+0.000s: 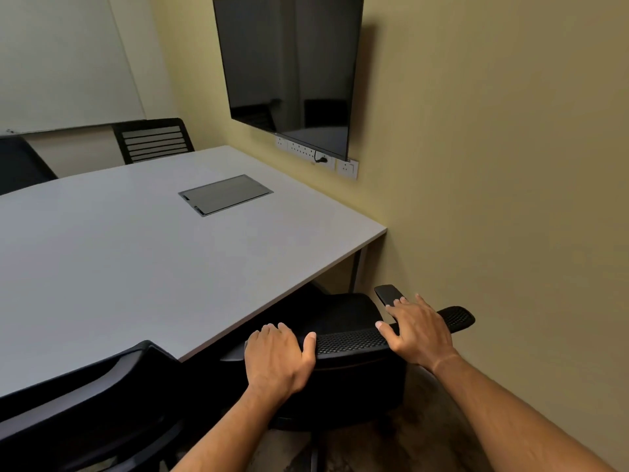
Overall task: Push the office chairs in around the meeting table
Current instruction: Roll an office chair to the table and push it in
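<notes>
A black mesh-backed office chair (354, 338) stands at the near right corner of the grey meeting table (143, 267), its seat partly under the tabletop. My left hand (277, 359) grips the left part of the backrest's top edge, fingers curled over it. My right hand (417, 330) lies on the right part of that edge with fingers spread and fairly straight, close to the chair's black armrest pad (388, 294). A second black chair (85, 403) stands at the near left against the table edge.
The yellow wall (493, 165) runs close along the right of the chair. A black screen (289, 69) hangs on it above a row of sockets (316, 155). Two more chairs (153, 139) stand at the table's far side below a whiteboard (61, 63).
</notes>
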Demonstrator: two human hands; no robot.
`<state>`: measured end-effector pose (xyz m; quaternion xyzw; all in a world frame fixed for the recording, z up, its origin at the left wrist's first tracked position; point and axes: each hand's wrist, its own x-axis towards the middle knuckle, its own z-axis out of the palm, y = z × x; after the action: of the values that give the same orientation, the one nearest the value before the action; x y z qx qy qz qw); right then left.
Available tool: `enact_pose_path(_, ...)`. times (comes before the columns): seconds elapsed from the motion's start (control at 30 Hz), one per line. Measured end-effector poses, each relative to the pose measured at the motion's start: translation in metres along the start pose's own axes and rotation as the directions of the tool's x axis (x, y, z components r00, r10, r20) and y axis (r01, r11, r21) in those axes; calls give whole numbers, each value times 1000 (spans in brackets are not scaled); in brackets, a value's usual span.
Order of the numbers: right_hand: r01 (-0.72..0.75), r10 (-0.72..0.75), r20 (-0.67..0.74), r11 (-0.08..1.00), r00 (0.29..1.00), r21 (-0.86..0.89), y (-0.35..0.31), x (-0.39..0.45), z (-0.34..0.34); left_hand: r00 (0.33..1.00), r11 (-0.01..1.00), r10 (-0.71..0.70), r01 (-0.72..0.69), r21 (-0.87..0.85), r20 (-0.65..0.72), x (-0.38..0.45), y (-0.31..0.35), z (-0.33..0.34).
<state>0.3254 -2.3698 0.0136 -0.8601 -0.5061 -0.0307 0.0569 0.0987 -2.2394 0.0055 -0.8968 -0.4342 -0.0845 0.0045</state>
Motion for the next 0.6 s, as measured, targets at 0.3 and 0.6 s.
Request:
enact_pose_path(0.3,190,-190,4,981,982,25,58,52,0,983,982,-185,185,30,-11,12,62,3)
enact_pose_path(0.6,356,-355,-23,933,934,54,112,112,4,950,946,-313,312,88,-8,39,124,9)
